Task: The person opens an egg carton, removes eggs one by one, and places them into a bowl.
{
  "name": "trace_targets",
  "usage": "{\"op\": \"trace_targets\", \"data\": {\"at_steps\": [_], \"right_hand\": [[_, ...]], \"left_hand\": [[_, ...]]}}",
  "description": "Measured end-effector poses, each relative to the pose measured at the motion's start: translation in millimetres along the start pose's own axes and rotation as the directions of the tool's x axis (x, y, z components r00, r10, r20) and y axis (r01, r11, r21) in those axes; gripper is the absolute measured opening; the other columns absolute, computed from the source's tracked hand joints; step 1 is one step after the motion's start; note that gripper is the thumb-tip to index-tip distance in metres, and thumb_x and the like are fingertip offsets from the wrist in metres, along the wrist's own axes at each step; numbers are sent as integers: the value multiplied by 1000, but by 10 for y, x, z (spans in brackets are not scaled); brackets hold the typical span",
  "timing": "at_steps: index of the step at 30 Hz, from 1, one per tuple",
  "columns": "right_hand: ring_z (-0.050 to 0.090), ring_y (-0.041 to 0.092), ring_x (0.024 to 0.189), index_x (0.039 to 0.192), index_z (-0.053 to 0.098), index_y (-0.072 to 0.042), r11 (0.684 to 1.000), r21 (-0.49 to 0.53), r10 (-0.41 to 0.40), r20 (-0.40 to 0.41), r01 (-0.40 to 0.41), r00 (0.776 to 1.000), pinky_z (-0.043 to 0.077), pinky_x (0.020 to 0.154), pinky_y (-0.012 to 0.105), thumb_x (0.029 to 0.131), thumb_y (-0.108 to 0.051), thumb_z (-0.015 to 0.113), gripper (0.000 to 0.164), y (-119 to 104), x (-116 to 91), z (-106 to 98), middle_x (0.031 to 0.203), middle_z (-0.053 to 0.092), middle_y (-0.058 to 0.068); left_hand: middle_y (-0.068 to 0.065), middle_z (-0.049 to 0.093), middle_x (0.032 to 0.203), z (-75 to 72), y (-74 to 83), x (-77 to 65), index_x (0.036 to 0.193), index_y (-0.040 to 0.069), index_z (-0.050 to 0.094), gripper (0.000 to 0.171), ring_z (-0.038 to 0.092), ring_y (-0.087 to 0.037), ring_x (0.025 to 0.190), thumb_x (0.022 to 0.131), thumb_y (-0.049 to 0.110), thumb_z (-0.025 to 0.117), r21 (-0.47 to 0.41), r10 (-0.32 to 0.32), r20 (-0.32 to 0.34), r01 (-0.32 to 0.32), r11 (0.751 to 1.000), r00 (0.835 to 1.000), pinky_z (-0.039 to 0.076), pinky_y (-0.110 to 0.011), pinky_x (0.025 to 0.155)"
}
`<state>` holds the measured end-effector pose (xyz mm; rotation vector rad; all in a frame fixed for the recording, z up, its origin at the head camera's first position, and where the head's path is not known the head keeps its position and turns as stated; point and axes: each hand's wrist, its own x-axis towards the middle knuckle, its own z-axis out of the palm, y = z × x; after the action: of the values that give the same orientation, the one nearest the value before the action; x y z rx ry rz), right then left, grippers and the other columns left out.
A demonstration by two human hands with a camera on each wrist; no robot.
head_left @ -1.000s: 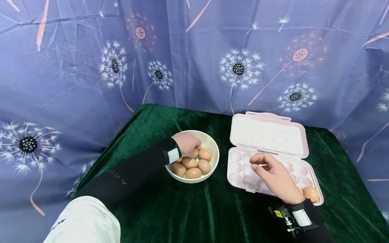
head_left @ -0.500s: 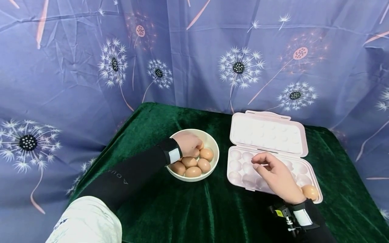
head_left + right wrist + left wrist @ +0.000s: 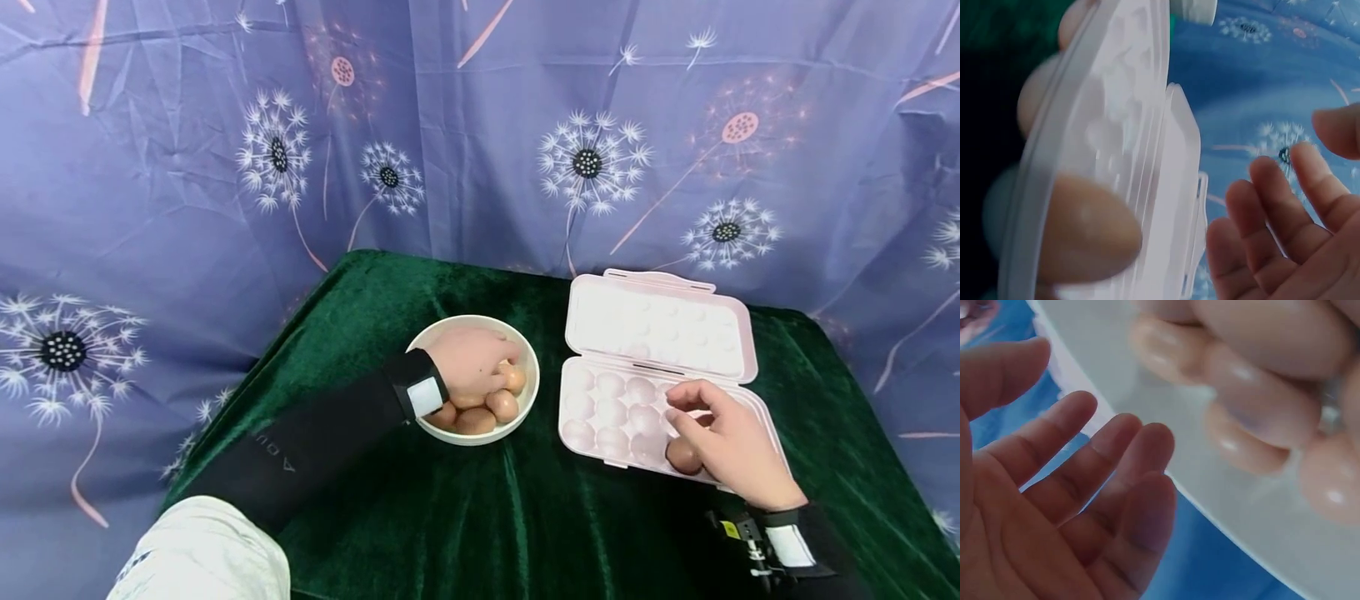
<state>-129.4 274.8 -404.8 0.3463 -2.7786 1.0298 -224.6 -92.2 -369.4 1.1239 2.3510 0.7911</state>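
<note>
My left hand point(image 3: 467, 360) reaches into the round white bowl point(image 3: 478, 440), fingers bent down over the brown eggs point(image 3: 476, 422). Seen in the left wrist view, its fingers point(image 3: 1066, 487) curve loosely and hold nothing, beside several eggs point(image 3: 1254, 400). Farther right, my right hand point(image 3: 727, 442) hovers over the right part of an opened pink egg carton point(image 3: 588, 410), fingers loosely bent with nothing in them. One egg point(image 3: 681, 457) sits in a front cup just under that hand. The right wrist view shows an egg point(image 3: 1088, 231) in the carton near its edge.
The carton's lid point(image 3: 660, 325) lies back toward the curtain point(image 3: 487, 167) with dandelion prints. Dark green velvet cloth point(image 3: 547, 500) covers the table beneath the bowl and carton. A small device point(image 3: 750, 542) is strapped at the right wrist.
My left hand has shifted slightly right in the bowl and its fingers have spread. My right hand has moved right along the carton, uncovering middle cups and the front-row egg.
</note>
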Motion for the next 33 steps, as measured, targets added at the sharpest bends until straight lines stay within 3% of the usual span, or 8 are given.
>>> {"op": "trace_targets", "data": {"at_steps": [2,4,9,13,16,24,30,33], "right_hand": [[65,13,75,118,62,-12,1000,13,26,37,-26,999,51,60,25,101,-22,64,20,36,-17,-42,109,67,10],[64,16,68,121,61,-9,998,12,57,77,-58,995,50,55,29,102,-23,63,24,65,-38,-85,109,65,13],[65,20,80,127,61,-5,991,-110,92,152,-76,984,53,69,35,100,-25,64,34,132,-79,-146,116,65,16],[63,25,97,127,64,-6,982,-181,92,191,-57,977,51,82,46,96,-32,69,40,176,-85,-111,119,67,12],[61,20,90,123,68,-7,974,-226,76,210,-28,975,50,80,45,94,-29,73,37,213,-100,-60,107,68,5],[49,11,71,96,67,-24,929,-367,35,210,46,977,40,67,33,88,-16,74,13,286,-150,73,73,50,-13],[50,11,73,99,69,-24,941,-337,53,189,14,980,41,68,32,92,-21,70,8,314,-157,76,77,53,-10],[55,13,79,112,71,-16,955,-297,65,154,-17,986,47,73,35,95,-30,71,22,315,-160,45,90,62,-6]], "left_hand": [[2,54,80,17,83,27,100,10,66,12,47,-14,67,97,12,56,183,16,-59,-5,983,998,43,-28,61],[9,63,94,45,168,63,111,21,71,20,55,-8,80,94,19,60,406,45,-122,8,914,992,47,-24,73],[5,66,114,160,362,121,125,24,69,28,62,-10,93,97,31,64,532,104,-149,-9,847,983,51,-30,71],[5,65,113,250,481,134,126,23,68,31,62,-10,88,97,34,66,519,132,-148,-37,854,980,51,-30,73],[4,64,112,323,543,180,124,21,68,30,60,-10,85,97,33,67,484,152,-130,-71,872,980,50,-27,74],[8,65,112,481,601,250,124,24,69,29,58,-4,79,98,36,64,489,153,-103,-84,868,983,46,-25,60],[9,65,103,560,582,256,122,24,68,27,56,-3,77,97,35,65,474,174,-110,-102,874,979,43,-24,57],[9,65,104,568,568,241,121,25,68,26,57,-3,80,97,33,65,460,173,-112,-103,882,979,44,-23,60]]}}
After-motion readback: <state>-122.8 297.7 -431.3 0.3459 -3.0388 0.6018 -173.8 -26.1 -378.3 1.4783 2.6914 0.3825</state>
